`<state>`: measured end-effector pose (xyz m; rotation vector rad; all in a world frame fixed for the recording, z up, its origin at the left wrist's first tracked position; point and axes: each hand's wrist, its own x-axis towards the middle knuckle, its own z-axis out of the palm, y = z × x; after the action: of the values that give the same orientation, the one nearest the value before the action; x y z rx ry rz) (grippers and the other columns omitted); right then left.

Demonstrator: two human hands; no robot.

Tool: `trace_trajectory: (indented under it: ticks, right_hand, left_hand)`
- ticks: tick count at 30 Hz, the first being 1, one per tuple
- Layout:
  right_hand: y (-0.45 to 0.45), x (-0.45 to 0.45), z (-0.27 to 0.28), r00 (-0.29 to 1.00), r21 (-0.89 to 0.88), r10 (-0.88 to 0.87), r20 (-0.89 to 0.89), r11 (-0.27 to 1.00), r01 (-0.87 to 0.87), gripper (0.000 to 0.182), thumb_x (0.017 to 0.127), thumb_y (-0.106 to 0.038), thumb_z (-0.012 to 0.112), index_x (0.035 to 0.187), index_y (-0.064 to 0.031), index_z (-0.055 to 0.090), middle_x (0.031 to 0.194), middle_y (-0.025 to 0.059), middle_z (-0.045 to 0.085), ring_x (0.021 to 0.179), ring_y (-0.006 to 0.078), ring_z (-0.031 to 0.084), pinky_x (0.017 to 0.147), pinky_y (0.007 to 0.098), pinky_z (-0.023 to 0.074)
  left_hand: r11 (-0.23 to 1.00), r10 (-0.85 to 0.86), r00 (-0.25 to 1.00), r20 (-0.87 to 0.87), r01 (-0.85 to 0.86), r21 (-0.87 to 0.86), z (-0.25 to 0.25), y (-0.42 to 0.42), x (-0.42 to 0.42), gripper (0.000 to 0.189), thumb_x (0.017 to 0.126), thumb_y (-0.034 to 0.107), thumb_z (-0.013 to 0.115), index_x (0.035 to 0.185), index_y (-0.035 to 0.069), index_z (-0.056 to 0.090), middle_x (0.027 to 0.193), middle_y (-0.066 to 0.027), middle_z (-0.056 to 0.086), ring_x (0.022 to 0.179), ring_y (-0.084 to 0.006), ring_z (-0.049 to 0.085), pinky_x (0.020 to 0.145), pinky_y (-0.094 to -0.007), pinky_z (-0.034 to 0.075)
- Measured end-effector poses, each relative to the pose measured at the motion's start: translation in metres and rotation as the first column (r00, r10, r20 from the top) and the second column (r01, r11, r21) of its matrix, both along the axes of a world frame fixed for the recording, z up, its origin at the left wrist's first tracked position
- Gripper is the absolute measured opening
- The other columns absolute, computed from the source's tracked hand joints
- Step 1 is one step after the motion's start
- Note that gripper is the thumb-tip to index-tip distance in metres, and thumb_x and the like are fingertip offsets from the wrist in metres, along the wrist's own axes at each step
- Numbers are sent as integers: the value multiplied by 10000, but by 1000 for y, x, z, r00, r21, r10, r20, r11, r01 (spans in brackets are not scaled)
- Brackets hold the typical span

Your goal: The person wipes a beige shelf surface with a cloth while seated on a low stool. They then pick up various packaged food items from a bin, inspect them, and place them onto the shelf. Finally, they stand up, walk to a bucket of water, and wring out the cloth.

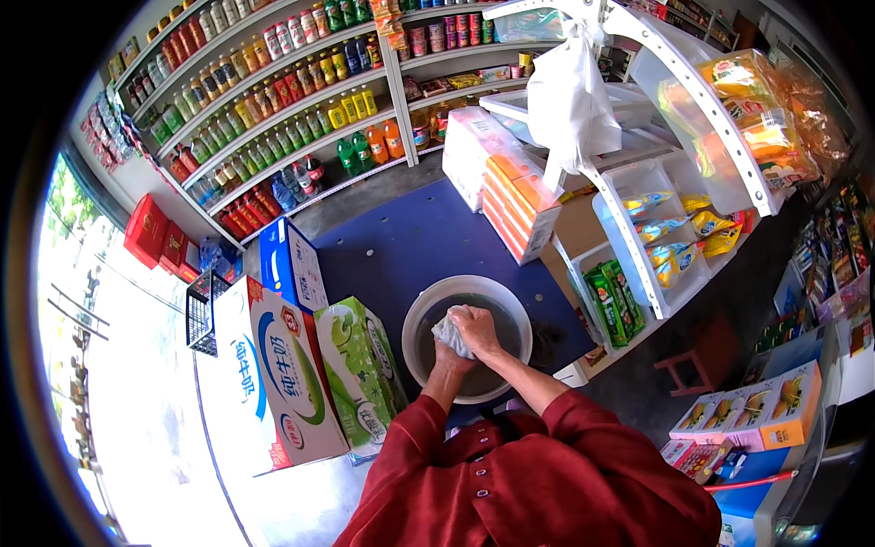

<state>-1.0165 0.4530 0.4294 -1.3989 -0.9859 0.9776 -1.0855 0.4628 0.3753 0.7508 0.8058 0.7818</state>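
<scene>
Both of my hands grip a bunched wet grey-white cloth (448,334) above a round white basin (411,335). My right hand (476,329) closes over the cloth's upper right side. Lower down, my left hand (451,359) holds it from below, its fingers partly hidden by the cloth. Dark, murky water (502,342) lies in the basin beneath my hands. The basin stands on a dark blue board or mat (410,232) on the floor.
Milk cartons (294,383) and a green drink box (362,369) stand left of the basin. Orange boxes (516,212) and a white rack (642,253) with snack bins are to the right. Drink shelves (273,102) line the back. A red stool (701,355) is at right.
</scene>
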Motion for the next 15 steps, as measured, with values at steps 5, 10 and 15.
trace_trajectory:
  ticks: [5,10,15]
  right_hand:
    - [5,-6,5,843,-96,76,533,995,-29,319,762,-331,509,732,-22,584,749,193,596,743,358,579,672,435,447]
    - [27,6,-15,744,-18,-40,667,997,70,326,765,-342,500,725,-23,556,750,190,592,729,370,575,647,456,453]
    - [40,17,-41,679,80,-105,726,995,68,319,768,-344,502,726,-33,561,729,181,590,701,366,576,618,449,463]
  left_hand:
    - [870,365,718,592,-37,-491,-11,-3,-8,422,844,434,293,1069,148,505,1066,-107,538,983,-323,500,836,-539,364]
    - [771,482,790,378,-178,-612,14,-7,8,386,884,355,264,1111,137,488,1104,-91,527,1004,-295,502,867,-505,368]
    - [812,281,931,235,-100,-575,2,-12,-5,374,910,327,251,1144,118,455,1124,-84,516,1002,-263,510,861,-495,372]
